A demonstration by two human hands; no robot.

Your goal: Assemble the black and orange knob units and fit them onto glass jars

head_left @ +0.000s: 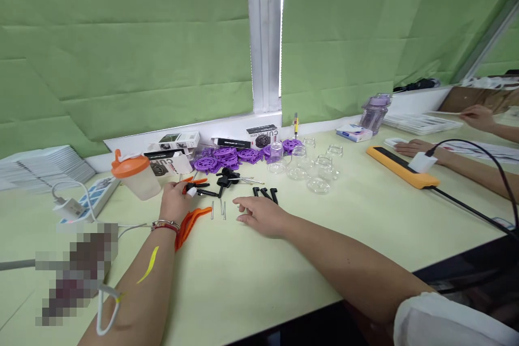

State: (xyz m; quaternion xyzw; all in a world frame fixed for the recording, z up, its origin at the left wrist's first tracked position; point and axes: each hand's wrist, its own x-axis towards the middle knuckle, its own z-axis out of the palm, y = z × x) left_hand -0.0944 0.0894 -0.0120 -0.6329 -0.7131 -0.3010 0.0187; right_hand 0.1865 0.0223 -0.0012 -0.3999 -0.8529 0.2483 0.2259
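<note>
My left hand reaches in at the left of a loose pile of parts. Its fingers are curled beside a black plastic piece, and what is between them is hidden. Below that wrist lies an orange curved plastic part. Low over the table, my right hand has thumb and forefinger apart, with no clear object in it. Several silver screws lie between the hands. Behind the right hand are black hook-shaped pieces. More black knobbed parts sit in the middle.
Purple plastic rings are heaped at the back, beside clear cups and printed boxes. An orange-lidded bottle and power strip stand left. At right are an orange power strip, a purple bottle and another person's hands.
</note>
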